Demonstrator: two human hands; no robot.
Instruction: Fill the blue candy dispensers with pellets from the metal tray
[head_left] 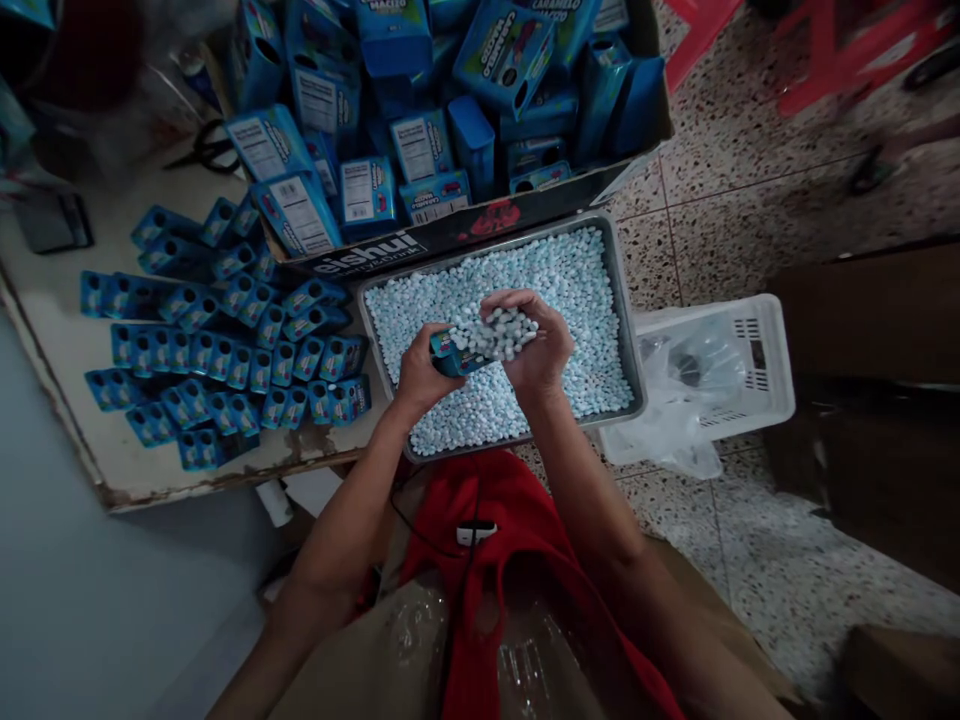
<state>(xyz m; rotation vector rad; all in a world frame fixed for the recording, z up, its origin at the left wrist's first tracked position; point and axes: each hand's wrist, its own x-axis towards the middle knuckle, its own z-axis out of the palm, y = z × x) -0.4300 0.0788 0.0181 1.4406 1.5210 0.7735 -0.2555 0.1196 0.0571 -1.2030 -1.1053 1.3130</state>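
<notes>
A metal tray (634,385) full of small pale blue and white candies (577,300) lies in front of me. Over its middle, my left hand (421,372) is closed around a small blue candy box (450,358), tilted to the right. My right hand (541,345) is cupped beside it, fingers curled round a heap of candies (506,335). The heap reaches the box's upper side; the box's opening is hidden beneath it.
Behind the tray stands a cardboard box (450,225) piled with larger blue cartons (420,145). Many small blue boxes (217,350) stand in rows on the table (150,480) at left, near scissors (206,150) and a phone (52,220). A white plastic crate (772,360) sits at right.
</notes>
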